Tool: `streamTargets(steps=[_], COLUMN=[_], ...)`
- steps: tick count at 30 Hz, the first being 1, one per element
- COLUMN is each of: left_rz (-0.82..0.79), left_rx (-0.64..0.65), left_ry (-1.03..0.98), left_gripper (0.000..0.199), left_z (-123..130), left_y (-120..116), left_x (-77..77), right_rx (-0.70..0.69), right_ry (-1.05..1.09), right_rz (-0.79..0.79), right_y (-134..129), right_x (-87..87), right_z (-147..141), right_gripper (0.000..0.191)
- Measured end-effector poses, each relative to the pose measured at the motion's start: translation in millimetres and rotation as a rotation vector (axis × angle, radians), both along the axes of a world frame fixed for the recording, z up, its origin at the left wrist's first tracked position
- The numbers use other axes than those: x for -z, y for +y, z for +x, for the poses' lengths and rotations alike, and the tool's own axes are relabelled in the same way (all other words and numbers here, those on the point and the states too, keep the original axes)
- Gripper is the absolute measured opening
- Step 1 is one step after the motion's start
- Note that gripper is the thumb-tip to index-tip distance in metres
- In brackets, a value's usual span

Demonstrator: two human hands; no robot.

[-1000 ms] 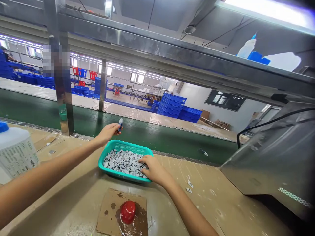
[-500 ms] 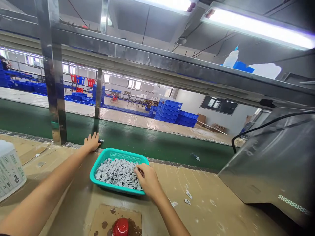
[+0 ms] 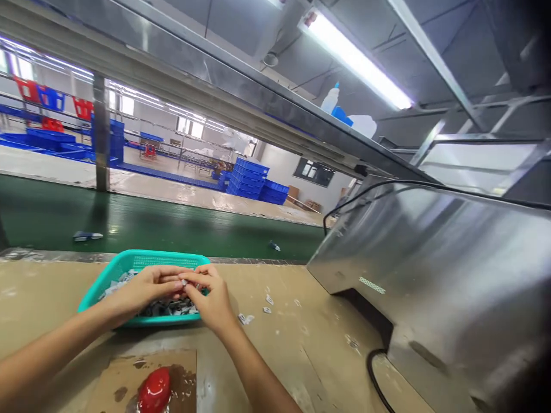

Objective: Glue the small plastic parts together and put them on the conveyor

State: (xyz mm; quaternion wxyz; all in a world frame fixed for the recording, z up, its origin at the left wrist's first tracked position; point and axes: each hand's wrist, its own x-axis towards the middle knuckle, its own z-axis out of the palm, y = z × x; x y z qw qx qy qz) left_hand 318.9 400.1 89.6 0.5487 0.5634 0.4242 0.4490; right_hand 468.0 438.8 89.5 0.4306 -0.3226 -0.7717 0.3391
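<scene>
Two bare hands, the left hand (image 3: 144,289) and the right hand (image 3: 212,295), curl closed, fingertips together pinching a small pale-grey piece (image 3: 184,282) over a teal plastic mesh basket (image 3: 142,261); many grey pieces (image 3: 167,308) lie heaped inside, with small white scraps (image 3: 267,305) out on the tan bench top (image 3: 64,304)

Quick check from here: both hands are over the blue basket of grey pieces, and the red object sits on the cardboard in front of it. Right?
Not quite: the head view shows the basket is teal, not blue. The rest stands: the left hand and right hand are over it, the grey pieces lie inside, and the red object sits on the cardboard in front of it.
</scene>
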Motion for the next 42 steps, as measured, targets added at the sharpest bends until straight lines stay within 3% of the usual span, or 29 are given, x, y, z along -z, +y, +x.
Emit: streamTargets(steps=[2,5,10,13,17,23,26,29,33,37,42], left_rz=[-0.026,-0.005,0.172,0.345,0.607,0.728,0.674,0.456,0.210,0.123,0.109], left_rx=[-0.017,-0.154,-0.278,-0.256,-0.191,-0.106,-0.079,-0.108,-0.197,-0.183,-0.166], left_ry=[-0.028,-0.014,0.190,0.395,0.633,0.626,0.549,0.339,0.093,-0.002,-0.017], left_gripper=[0.033,0.022,0.019,0.016,0.009,0.009,0.017,0.027,0.022,0.025,0.024], left_z=[-3.3,-7.2,-6.2,-5.1,-3.5,-1.4,-2.2,-4.9,-8.1,-8.5,-8.1], left_y=[1.0,2.2,-2.3,-4.8,-6.6,-14.3,-14.9,-9.1,-2.3,-2.1,-3.0], left_x=[2.1,1.3,0.5,3.1,6.5,2.1,-2.4,-4.7,-4.8,-5.0,-5.6], right_rx=[-0.012,-0.069,-0.224,-0.268,-0.291,-0.236,-0.175,-0.156,-0.192,-0.186,-0.167], right_ry=[0.037,0.102,0.204,0.208,0.165,0.095,0.103,0.070,-0.106,-0.171,-0.217], right_rz=[-0.044,-0.144,-0.399,-0.510,-0.540,-0.413,-0.333,-0.267,-0.035,0.051,0.105], right_y=[-4.0,-6.9,-6.0,-4.9,-5.2,-11.0,-24.4,-46.4,-73.3,-79.2,-78.0], right_x=[0.0,0.4,-0.6,-0.4,0.9,-6.4,-10.9,-8.0,7.2,18.5,19.4], right_z=[-3.3,-7.7,-1.7,9.4,21.8,26.4,28.4,35.2,43.1,41.7,39.0], right_gripper=[0.027,0.028,0.020,0.027,0.028,0.006,0.003,0.008,0.013,0.014,0.015])
